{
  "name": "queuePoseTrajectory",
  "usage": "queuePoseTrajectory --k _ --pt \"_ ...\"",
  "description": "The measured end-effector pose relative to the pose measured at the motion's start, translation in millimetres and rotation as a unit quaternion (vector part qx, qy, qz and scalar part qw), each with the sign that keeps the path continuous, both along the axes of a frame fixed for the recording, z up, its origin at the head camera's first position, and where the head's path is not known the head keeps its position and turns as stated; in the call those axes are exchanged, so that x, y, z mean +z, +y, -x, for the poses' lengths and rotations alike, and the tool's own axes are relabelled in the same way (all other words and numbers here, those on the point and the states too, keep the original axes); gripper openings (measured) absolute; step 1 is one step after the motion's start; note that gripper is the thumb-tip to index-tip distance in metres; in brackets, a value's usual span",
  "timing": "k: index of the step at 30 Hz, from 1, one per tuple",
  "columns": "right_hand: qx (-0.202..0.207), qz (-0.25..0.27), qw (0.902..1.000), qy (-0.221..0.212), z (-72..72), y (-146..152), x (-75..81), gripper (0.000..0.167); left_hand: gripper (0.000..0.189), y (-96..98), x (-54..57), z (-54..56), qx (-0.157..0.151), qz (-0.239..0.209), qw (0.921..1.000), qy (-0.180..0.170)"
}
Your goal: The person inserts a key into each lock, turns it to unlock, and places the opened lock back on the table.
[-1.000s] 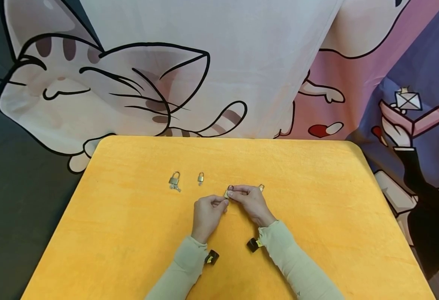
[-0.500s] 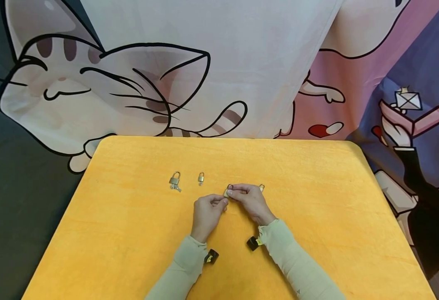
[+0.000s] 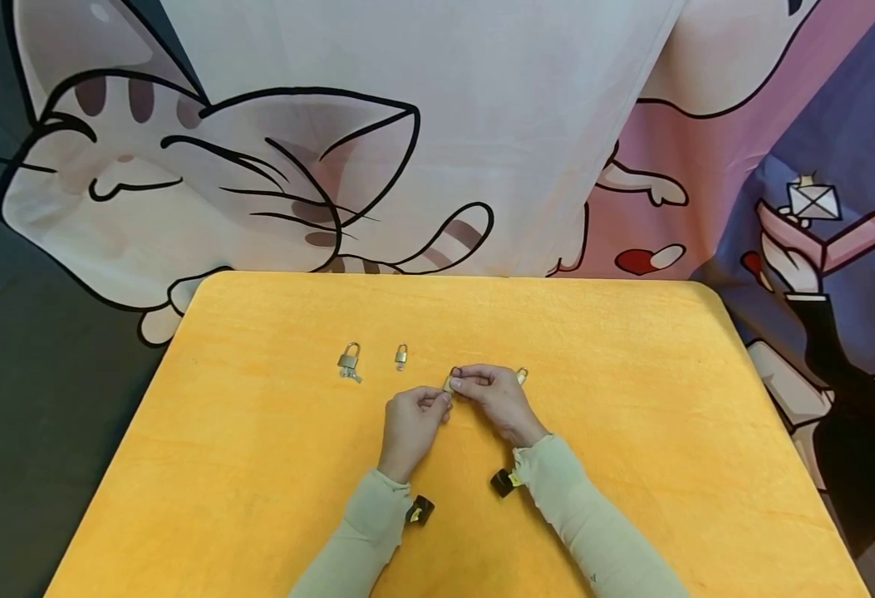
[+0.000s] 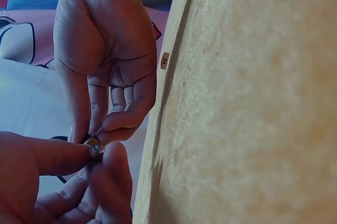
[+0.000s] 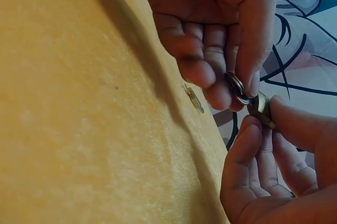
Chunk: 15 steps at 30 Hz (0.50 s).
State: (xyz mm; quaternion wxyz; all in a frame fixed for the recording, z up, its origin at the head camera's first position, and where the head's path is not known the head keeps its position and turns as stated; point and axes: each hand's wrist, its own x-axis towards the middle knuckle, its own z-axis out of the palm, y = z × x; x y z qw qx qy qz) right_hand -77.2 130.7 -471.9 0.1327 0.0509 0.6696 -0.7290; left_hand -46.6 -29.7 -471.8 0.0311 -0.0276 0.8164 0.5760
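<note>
A small brass padlock (image 3: 448,384) is pinched between the thumb and fingers of my right hand (image 3: 503,404), with its shackle pointing toward the far side. In the right wrist view the padlock's body (image 5: 260,111) shows between the right fingertips. My left hand (image 3: 411,425) pinches a small silver key (image 5: 240,90) at the padlock's lower end; the key is partly hidden by the fingertips. From the left wrist, silver and brass meet where both hands' fingertips come together. How deep the key sits cannot be told.
On the yellow table (image 3: 272,465), a larger padlock (image 3: 348,361) with keys and a smaller padlock (image 3: 401,357) lie to the left. Another padlock (image 3: 523,375) lies partly hidden behind the right hand. A cartoon-printed cloth (image 3: 482,149) hangs behind the far edge.
Both hands, with the padlock between them, have drifted slightly left and toward the far side. The grips look unchanged, and the padlocks on the table have stayed in place.
</note>
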Motion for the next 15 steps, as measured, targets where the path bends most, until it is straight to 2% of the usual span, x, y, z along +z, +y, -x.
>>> queuePoseTrajectory --k 9,15 --pt "0.017 -0.002 0.9998 0.005 14.2 -0.4 4.9 0.028 0.021 -2.7 -1.8 2.2 -0.013 0.039 0.9989 -0.021" --pt "0.029 -0.044 0.9986 0.002 26.8 -3.3 8.4 0.026 0.019 -5.2 -1.3 2.9 -0.020 0.044 0.9983 -0.032"
